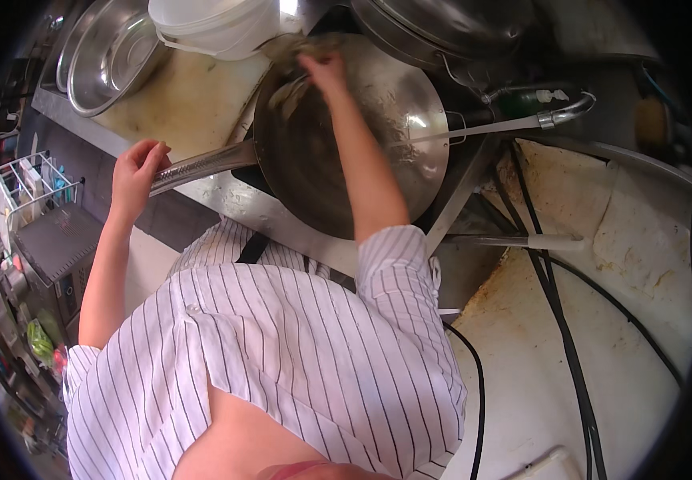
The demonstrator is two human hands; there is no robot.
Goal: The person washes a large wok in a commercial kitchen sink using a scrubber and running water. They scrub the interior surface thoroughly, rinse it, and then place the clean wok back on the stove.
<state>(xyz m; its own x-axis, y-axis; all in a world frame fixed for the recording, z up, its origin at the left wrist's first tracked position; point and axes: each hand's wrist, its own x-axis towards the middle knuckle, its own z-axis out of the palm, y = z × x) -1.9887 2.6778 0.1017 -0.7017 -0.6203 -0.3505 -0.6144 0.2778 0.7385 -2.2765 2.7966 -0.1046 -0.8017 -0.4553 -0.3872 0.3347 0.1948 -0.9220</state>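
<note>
A large steel wok (304, 180) lies before me, its long metal handle (208, 165) pointing to the left. My left hand (139, 165) grips the end of that handle. Over the wok's far left rim, my right hand (326, 72) is closed on a brownish thing (298, 51) too blurred to name. A metal tap (567, 114) on the right sends a stream of water (472, 130) into the wok, whose inner surface is wet. Part of the wok's bowl is hidden behind my right forearm.
A stained cutting board (184, 102) bears steel basins (118, 66) at the far left. Beyond stands a white plastic bucket (214, 27). A large metal pot (430, 30) is at the far right. Black hoses (552, 300) cross the right side. A white wire rack (34, 180) stands left.
</note>
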